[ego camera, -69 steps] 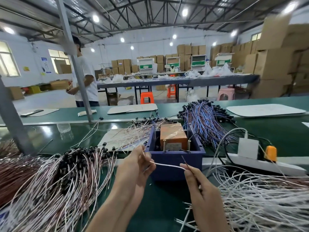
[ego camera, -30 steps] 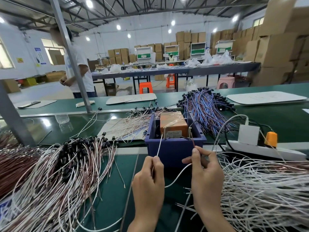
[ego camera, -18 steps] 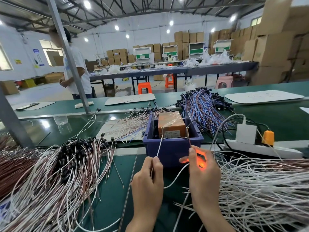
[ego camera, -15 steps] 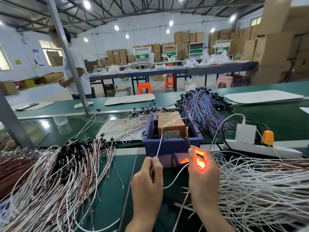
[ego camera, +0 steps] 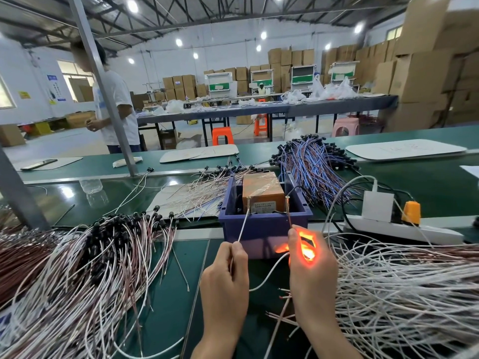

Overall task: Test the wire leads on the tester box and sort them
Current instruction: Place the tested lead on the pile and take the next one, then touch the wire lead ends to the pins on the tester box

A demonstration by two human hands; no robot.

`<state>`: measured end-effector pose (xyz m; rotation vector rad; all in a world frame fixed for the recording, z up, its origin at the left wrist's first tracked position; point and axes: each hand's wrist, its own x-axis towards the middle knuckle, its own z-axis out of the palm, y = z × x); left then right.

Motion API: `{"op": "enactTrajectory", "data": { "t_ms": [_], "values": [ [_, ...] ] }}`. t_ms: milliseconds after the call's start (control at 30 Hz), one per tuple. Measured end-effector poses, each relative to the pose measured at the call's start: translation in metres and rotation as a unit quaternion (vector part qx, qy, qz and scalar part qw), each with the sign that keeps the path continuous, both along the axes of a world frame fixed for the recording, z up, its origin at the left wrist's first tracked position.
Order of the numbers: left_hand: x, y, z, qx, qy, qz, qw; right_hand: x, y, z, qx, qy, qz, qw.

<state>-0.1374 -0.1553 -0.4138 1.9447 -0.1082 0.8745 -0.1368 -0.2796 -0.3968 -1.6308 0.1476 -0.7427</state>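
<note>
While the wire lead point(ego camera: 267, 277) sags in a loop between both hands, its two ends run up and away from the fingers point(ego camera: 234, 248) to the twin posts of the tester box point(ego camera: 263, 196). The left hand point(ego camera: 224, 281) pinches the white end. The right hand point(ego camera: 313, 275) pinches the reddish end, where a lamp point(ego camera: 307, 248) glows orange. The lead is thin and limp. Sorting likely follows: black-capped leads point(ego camera: 108, 244) lie left of the left fingers and loose white wires point(ego camera: 401, 294) right of the right fingers, on the green tabletop point(ego camera: 191, 257).
</note>
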Motion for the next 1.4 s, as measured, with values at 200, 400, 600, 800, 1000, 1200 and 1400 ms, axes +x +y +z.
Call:
{"op": "enactTrajectory", "data": {
  "t_ms": [200,400,600,800,1000,1200,1400],
  "values": [
    [0.003,0.0,-0.001,-0.055,0.013,0.025,0.998,-0.003,0.001,0.0,0.0,0.008,0.012,1.0],
    [0.008,0.008,0.0,-0.168,0.058,0.079,0.981,-0.018,0.0,0.007,0.059,0.001,0.046,0.997],
    [0.011,0.014,0.002,-0.191,0.101,0.086,0.973,-0.03,-0.038,0.043,0.149,-0.025,0.079,0.985],
    [0.012,0.015,0.002,-0.147,0.114,0.06,0.981,-0.027,-0.141,0.096,0.208,-0.024,0.014,0.978],
    [0.012,0.014,0.0,-0.148,0.116,0.031,0.982,-0.018,-0.246,0.122,0.157,0.028,-0.069,0.985],
    [0.011,0.01,-0.001,-0.134,0.128,0.032,0.982,-0.013,-0.311,0.12,0.095,0.103,-0.192,0.971],
    [0.009,0.005,0.001,-0.133,0.141,0.034,0.98,-0.025,-0.288,0.117,-0.221,0.126,-0.296,0.921]
  ]
}}
